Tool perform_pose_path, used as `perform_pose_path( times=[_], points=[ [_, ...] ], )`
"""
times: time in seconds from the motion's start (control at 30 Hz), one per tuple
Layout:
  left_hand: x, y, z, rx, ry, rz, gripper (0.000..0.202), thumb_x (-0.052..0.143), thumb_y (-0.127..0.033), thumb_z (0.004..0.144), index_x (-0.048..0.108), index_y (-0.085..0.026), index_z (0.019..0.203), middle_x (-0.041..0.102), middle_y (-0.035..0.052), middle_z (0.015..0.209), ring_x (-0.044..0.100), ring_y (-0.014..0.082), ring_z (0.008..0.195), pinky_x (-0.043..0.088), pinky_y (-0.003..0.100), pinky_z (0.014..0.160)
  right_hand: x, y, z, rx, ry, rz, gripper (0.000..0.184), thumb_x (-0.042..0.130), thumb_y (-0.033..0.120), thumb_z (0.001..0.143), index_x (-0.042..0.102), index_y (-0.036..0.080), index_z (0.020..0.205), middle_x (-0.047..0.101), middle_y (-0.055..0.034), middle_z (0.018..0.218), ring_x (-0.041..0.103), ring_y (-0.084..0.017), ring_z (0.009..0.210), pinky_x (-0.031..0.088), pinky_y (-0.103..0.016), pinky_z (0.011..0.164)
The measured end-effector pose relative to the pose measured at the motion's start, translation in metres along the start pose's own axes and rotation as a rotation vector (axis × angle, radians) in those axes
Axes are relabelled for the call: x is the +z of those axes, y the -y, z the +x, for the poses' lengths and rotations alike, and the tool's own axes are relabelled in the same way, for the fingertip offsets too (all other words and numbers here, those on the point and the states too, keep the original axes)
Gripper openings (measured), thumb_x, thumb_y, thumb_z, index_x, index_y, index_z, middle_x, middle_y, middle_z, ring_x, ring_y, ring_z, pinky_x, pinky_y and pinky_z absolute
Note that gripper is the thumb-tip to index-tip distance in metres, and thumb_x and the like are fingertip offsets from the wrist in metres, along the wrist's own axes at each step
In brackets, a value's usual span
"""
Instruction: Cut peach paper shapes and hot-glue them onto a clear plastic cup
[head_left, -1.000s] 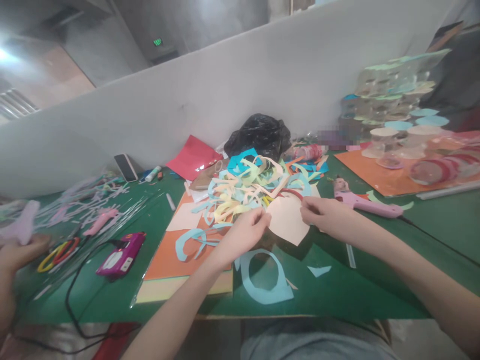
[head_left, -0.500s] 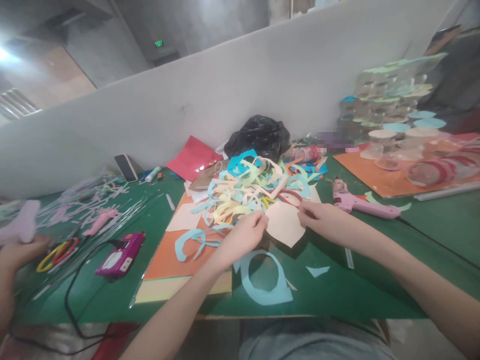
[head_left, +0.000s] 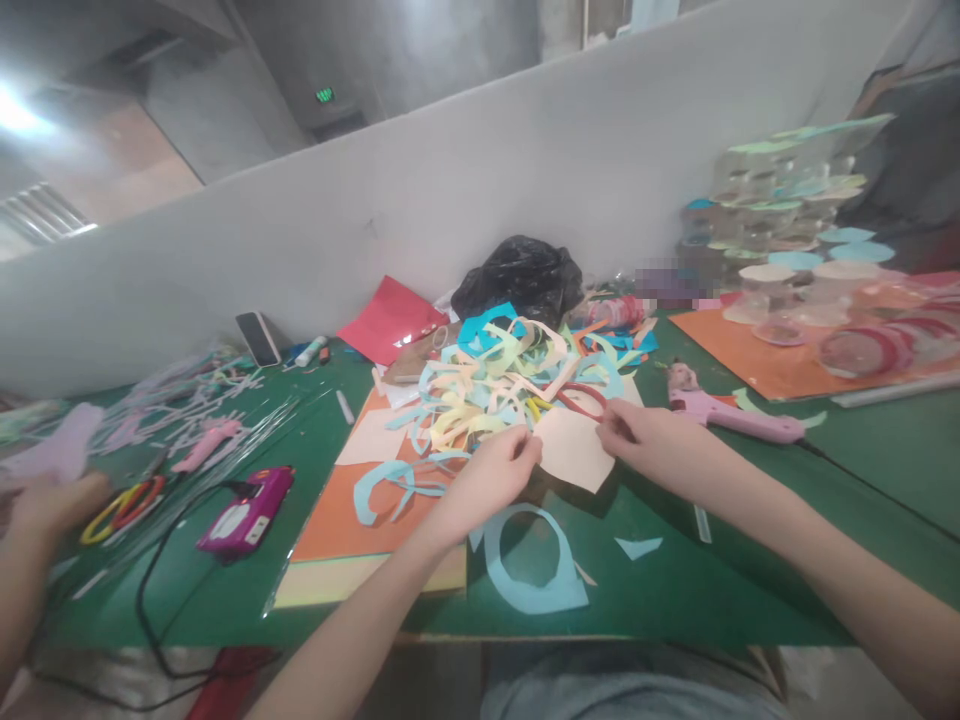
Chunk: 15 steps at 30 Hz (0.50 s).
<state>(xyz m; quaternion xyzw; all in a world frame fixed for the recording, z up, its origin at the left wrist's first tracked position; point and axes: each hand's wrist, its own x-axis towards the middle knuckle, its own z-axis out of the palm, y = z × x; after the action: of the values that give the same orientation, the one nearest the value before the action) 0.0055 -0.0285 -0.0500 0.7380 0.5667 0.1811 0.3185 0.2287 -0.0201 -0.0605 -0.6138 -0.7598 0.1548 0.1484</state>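
A piece of cream paper [head_left: 574, 452] with a rounded upper edge and a pointed lower corner is stretched between my hands above the table. My left hand [head_left: 504, 468] pinches its left edge; my right hand [head_left: 637, 438] pinches the opposite edge. Just behind the paper, a red loop [head_left: 583, 400], which looks like a scissor handle, lies on a heap of curled paper strips [head_left: 517, 370]. A light blue paper offcut with a round hole [head_left: 540, 590] lies nearer to me. Beside it is a small blue scrap [head_left: 638, 548].
A pink glue gun [head_left: 739, 415] with a black cord lies right. Orange sheets [head_left: 337, 530] lie left, near a purple box [head_left: 247, 515] with a cable. A black plastic bag [head_left: 517, 278] sits behind the heap. Plastic bottles [head_left: 862, 350] stand far right. Another person's hand [head_left: 56, 510] is far left.
The cream paper has turned slightly between my hands, its lower corner shifting right. At far left, the other person's hand and the pale purple item have moved right. The view has shifted a little.
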Motion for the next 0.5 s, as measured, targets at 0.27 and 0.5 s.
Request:
perform_pose_path(
  times=[0.27, 0.5],
  points=[
    [0.002, 0.001, 0.000, 0.024, -0.005, -0.069, 0.034, 0.037, -0.044, 0.093, 0.040, -0.019, 0.070, 0.043, -0.0030, 0.065, 0.039, 0.0110, 0.059, 0.026, 0.025, 0.052, 0.007, 0.017, -0.009, -0.582, -0.382, 0.034, 0.041, 0.037, 0.036, 0.100, 0.050, 0.017, 0.133, 0.059, -0.0141, 0.135, 0.053, -0.025, 0.127, 0.047, -0.043, 0.102],
    [0.006, 0.007, 0.003, -0.056, -0.097, -0.188, 0.033, 0.035, -0.048, 0.095, 0.044, -0.021, 0.080, 0.044, -0.0039, 0.064, 0.039, 0.0104, 0.055, 0.029, 0.023, 0.051, 0.039, 0.014, -0.011, -0.699, -0.196, -0.141, 0.070, 0.039, 0.057, 0.097, 0.048, 0.005, 0.142, 0.050, -0.0207, 0.146, 0.045, -0.032, 0.136, 0.043, -0.052, 0.109]
  ],
)
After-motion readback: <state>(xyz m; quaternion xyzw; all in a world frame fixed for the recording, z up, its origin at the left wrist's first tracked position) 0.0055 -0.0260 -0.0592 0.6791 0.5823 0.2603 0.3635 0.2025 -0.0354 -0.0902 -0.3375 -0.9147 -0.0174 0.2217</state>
